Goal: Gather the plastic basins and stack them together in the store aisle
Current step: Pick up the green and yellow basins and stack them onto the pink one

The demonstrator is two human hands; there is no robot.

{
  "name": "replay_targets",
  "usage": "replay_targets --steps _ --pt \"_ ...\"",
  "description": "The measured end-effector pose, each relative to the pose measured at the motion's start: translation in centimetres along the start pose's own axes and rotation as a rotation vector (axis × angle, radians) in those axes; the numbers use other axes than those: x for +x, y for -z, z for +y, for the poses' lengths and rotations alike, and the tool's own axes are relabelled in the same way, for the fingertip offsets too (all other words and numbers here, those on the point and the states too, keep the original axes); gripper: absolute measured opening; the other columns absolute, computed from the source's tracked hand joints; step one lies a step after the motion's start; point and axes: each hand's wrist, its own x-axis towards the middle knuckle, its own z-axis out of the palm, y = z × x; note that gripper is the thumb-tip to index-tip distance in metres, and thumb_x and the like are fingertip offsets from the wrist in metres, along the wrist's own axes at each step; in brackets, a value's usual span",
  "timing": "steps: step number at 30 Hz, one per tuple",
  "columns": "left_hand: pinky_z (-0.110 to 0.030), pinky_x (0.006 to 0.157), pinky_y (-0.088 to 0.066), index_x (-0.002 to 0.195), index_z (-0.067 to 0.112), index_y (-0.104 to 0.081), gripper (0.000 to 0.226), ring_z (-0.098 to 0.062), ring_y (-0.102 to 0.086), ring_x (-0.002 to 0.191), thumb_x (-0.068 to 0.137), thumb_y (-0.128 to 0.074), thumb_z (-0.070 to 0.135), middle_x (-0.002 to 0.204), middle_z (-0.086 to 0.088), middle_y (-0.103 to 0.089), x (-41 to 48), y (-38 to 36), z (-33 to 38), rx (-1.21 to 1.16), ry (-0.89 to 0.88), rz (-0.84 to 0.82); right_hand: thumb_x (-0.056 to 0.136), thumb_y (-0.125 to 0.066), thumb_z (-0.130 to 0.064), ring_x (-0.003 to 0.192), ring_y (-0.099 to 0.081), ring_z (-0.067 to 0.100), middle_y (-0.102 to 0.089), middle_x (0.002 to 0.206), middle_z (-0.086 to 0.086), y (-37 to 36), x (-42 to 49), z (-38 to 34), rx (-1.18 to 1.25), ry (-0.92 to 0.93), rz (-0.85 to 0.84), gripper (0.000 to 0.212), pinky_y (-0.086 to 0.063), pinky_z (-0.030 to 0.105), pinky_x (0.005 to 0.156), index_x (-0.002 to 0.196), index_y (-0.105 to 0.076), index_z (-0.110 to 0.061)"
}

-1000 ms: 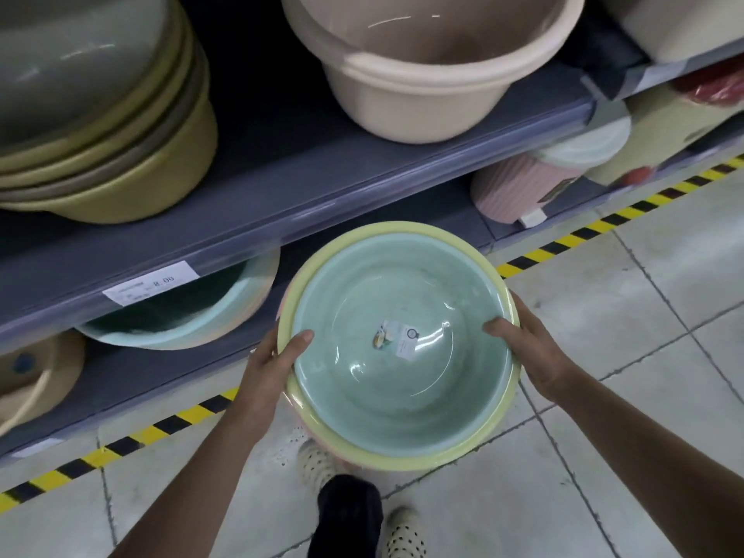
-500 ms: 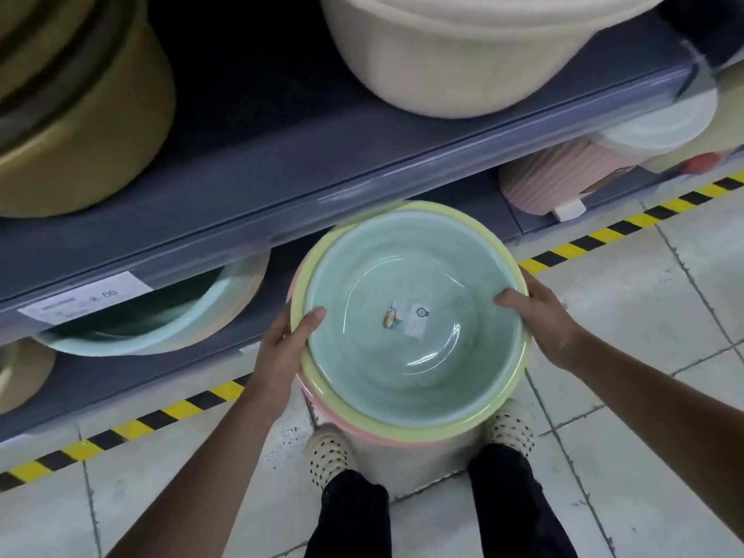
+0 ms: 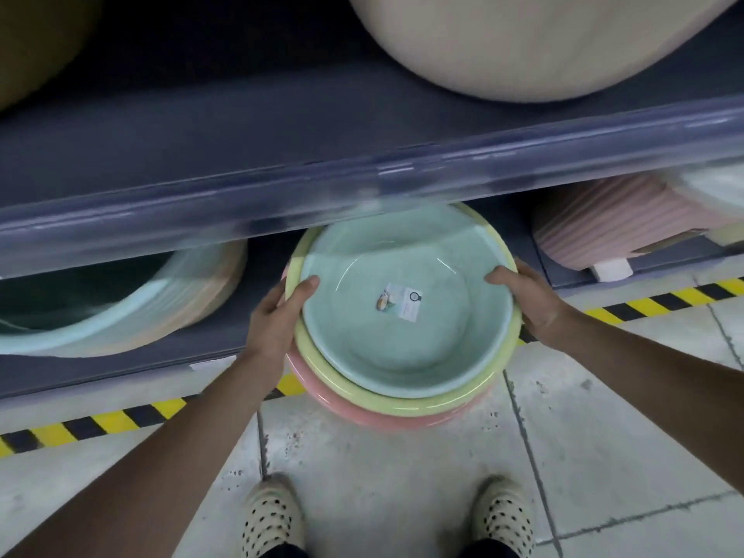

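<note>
I hold a nested stack of basins: a mint-green basin (image 3: 402, 340) with a small label inside, in a yellow basin (image 3: 475, 390), in a pink basin (image 3: 362, 414). My left hand (image 3: 277, 320) grips the stack's left rim, thumb over the edge. My right hand (image 3: 527, 302) grips the right rim. The stack's far edge reaches under the grey shelf lip (image 3: 362, 195), over the front of the bottom shelf.
Another basin stack (image 3: 161, 308) lies tilted on the bottom shelf at left. A ribbed pink container (image 3: 604, 227) stands at right. A large beige tub (image 3: 543, 46) sits on the upper shelf. Yellow-black tape (image 3: 120, 420) lines the tiled floor; my shoes (image 3: 273, 513) are below.
My view has dropped lower and closer to the shelves. The held stack has moved forward, its far edge now under the shelf lip; the pink bottom basin shows more.
</note>
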Motion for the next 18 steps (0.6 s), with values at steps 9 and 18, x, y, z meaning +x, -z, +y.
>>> replay_targets --steps 9,18 --pt "-0.038 0.078 -0.059 0.094 0.015 -0.072 0.052 -0.025 -0.072 0.077 0.06 -0.086 0.051 0.085 -0.004 -0.076 5.8 -2.1 1.2 -0.05 0.056 0.127 0.057 -0.073 -0.034 0.083 -0.069 0.029 -0.074 0.095 0.01 -1.3 6.3 -2.3 -0.046 -0.022 0.1 0.048 -0.054 0.041 0.077 0.099 -0.073 -0.012" --pt "-0.041 0.101 -0.051 0.113 0.031 -0.074 0.091 -0.022 -0.068 0.11 0.041 -0.075 0.086 0.117 0.002 -0.073 13.4 -3.1 2.6 0.012 -0.05 0.052 0.067 -0.074 -0.036 0.072 -0.062 0.014 -0.067 0.1 0.005 -3.2 10.9 -5.4 -0.041 0.058 0.193 0.048 -0.052 0.018 0.06 0.109 -0.07 -0.014"
